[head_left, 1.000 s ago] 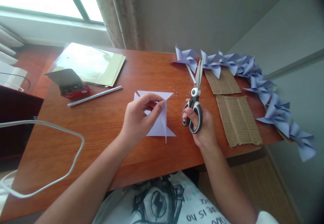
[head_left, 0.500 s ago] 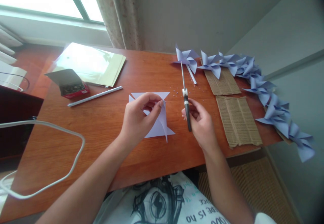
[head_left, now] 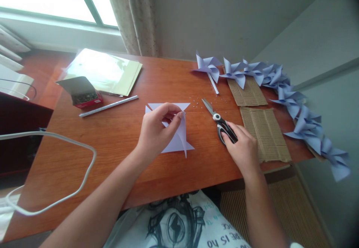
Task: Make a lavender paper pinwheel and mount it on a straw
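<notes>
Near the middle of the table (head_left: 117, 143), seen from the head camera, a sheet of pale paper (head_left: 177, 136) lies flat with cuts running in from its corners. The left hand (head_left: 157, 130) rests on it and pinches one cut flap between thumb and fingertips, lifting that point up and over toward the sheet's centre. Just to the right of the paper, the scissors (head_left: 220, 123) lie on the wood with blades shut and pointing toward the far edge. The right hand (head_left: 244, 149) covers the black handles from the near side, fingers curled loosely over them; whether it grips them or only rests there I cannot tell. Tiny white specks dot the wood beside the blade tips. Toward the right edge lie two pieces of corrugated cardboard (head_left: 263, 132), and a row of folded paper pinwheels (head_left: 291, 98) curves along the far right corner and down that edge. Toward the far left corner sit a small red box (head_left: 84, 96), a white stick (head_left: 108, 106) and a clear folder (head_left: 103, 70).
</notes>
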Motion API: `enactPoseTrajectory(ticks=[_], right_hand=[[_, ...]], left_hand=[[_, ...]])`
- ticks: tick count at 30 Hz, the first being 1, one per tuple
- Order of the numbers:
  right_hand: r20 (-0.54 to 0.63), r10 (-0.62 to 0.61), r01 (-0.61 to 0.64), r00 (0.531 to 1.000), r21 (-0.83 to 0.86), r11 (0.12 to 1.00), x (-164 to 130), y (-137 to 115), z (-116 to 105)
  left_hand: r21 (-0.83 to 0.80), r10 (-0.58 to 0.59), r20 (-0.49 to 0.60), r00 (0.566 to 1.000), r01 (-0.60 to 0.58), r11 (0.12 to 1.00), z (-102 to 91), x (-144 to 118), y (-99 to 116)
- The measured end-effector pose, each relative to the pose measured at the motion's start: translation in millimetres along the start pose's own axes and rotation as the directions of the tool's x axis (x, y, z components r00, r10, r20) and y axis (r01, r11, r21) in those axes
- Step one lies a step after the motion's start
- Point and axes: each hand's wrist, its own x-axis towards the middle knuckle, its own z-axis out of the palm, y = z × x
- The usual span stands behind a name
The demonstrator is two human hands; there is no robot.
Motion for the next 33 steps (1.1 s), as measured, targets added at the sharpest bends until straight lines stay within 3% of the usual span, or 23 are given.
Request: enactPoseTrajectory(ticks=[12,16,19,22,27,30,33], right_hand=[[0.087,-0.013,0.013,0.996,-0.008,1.000,5.9,0.0,-2.5],[-0.004,0.008,-0.008,1.000,0.023,1.000,9.0,-9.4,-7.2],[-0.060,-0.008,0.018,0.998,0.169,0.986,16.5,-31.3,-9.9],[0.025,-0.067,0.050,0.997,0.431,0.901,29.6,-64.0,-8.9],[0.088,-0.239,0.136,0.967,0.618,0.775,51.8,-102.1,5.5],[0.102,-0.190,0.079,0.976,0.652,0.754,55.8,-103.2,17.7],[0.156,-0.073,-0.063,0.985,0.721,0.690,54.0,-96.7,28.3]], left_hand=[[-0.003,-0.006,0.002,1.000,0.006,1.000,1.2,1.3,0.3],[-0.003,-0.010,-0.003,1.000,0.010,1.000,0.5,0.9,-0.4],[0.000,-0.021,0.005,1.000,0.021,1.000,0.7,0.5,-0.5],[0.004,-0.027,0.011,1.000,0.027,1.000,1.1,0.7,-0.2],[0.005,-0.021,0.002,1.000,0.021,1.000,-0.2,2.9,-1.0],[0.029,-0.028,-0.002,1.000,0.028,0.999,-1.1,3.9,-2.6],[0.029,-0.042,0.031,0.999,0.041,0.999,-0.5,3.3,-4.5]])
